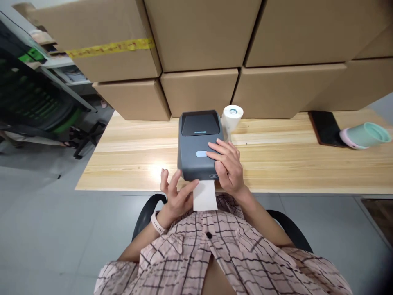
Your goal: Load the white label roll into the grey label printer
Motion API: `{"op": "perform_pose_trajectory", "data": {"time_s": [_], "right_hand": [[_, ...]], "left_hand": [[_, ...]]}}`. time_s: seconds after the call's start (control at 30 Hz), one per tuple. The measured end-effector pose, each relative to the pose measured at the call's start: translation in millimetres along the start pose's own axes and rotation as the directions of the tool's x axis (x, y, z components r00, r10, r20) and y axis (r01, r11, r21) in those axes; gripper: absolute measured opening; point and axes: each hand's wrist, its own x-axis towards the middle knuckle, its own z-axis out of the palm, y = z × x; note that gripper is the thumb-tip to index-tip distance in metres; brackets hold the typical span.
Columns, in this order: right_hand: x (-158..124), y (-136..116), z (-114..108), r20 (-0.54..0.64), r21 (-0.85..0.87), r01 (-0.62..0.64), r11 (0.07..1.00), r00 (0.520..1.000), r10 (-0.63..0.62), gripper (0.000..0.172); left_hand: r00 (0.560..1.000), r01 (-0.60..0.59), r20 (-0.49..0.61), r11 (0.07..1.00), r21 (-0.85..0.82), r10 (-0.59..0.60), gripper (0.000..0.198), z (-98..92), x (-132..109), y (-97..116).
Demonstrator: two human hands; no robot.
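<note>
A dark grey label printer (196, 139) sits at the front edge of a light wooden table (129, 164). A white label (205, 196) hangs out of its front slot. My right hand (229, 166) rests flat on the printer's top, fingers stretched out, fingertips next to the pale blue button (201, 153). My left hand (176, 194) is held open just left of the label, fingers spread, one fingertip touching the label's left edge. It wears a pale wristband. A white label roll (232, 116) stands just behind the printer on the right.
Stacked cardboard boxes (202, 53) fill the back of the table. A black phone (327, 128) and a mint-green cup (365, 136) on its side lie at the far right. An office chair (46, 106) stands left of the table on the grey floor.
</note>
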Motion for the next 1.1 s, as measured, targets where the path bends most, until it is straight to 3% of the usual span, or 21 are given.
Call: {"op": "perform_pose_trajectory", "data": {"time_s": [0.07,0.3,0.53,0.63,0.7,0.8,0.97,1.1], "right_hand": [[-0.1,-0.4,0.9,-0.008,-0.011,0.002,1.000,1.000,-0.002,0.036],[-2.3,0.5,-0.3,0.016,-0.048,0.014,0.999,1.000,-0.014,0.034],[15.8,-15.1,-20.2,0.223,-0.232,0.100,0.968,0.974,-0.047,0.033],[29.3,-20.6,-22.0,0.284,-0.266,0.179,0.947,0.954,-0.100,0.023],[31.3,-18.9,-19.4,0.301,-0.226,0.199,0.954,0.945,-0.126,0.020],[16.4,-9.7,-14.8,0.265,-0.138,0.110,0.984,0.962,-0.071,0.023],[-19.3,9.5,-16.1,0.116,-0.017,0.050,0.999,0.992,-0.048,0.067],[-3.3,15.4,-22.3,0.110,-0.026,0.161,0.987,0.981,-0.157,0.079]], "left_hand": [[1.000,-0.012,-0.021,1.000,-0.017,0.012,0.009,0.3,9.4,1.8],[1.000,0.003,0.002,0.994,-0.109,-0.003,0.014,-2.9,25.1,9.5],[0.999,0.040,-0.021,0.984,-0.174,-0.044,0.008,-1.6,14.0,7.1],[0.983,0.157,-0.058,0.965,-0.211,-0.172,0.043,2.5,9.8,1.3],[0.947,0.283,-0.075,0.923,-0.262,-0.312,0.061,7.3,11.8,-2.0],[0.863,0.456,-0.008,0.786,-0.417,-0.505,0.059,15.0,22.6,-5.6],[0.663,0.649,0.164,0.451,-0.613,-0.730,0.045,18.3,52.1,-20.0],[0.539,0.749,0.298,0.287,-0.597,-0.788,0.036,21.5,82.8,-48.6]]}}
